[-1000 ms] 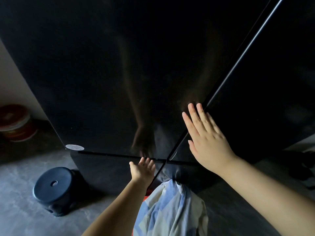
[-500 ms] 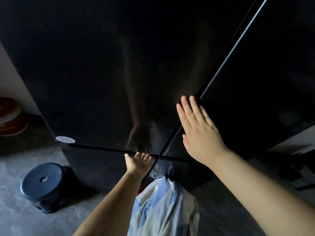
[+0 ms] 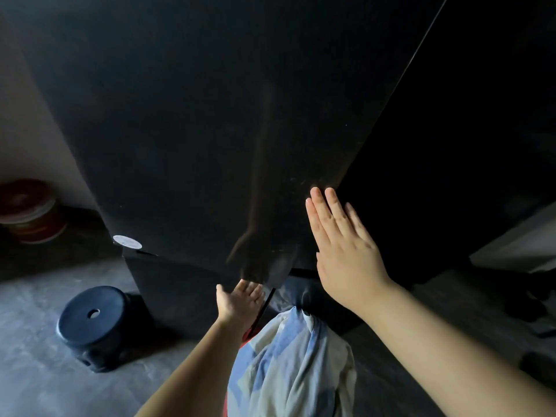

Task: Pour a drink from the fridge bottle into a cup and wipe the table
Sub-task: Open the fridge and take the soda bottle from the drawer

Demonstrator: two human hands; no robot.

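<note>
A tall black fridge fills the view. Its left door stands slightly swung out, and its lower right corner overhangs the drawer front below. My left hand reaches up under that door's bottom edge, near the corner. The fingertips are hidden behind the edge and the thumb is spread out. My right hand lies flat with straight fingers against the right door, just beside the seam. No bottle, cup or cloth is in view.
A dark blue round stool stands on the grey floor, left of the fridge. Red and white stacked containers sit by the wall at far left. Dark objects lie on the floor at right.
The left fridge door has swung outward from the seam, with my left hand under its bottom edge. My right hand stays flat on the right door.
</note>
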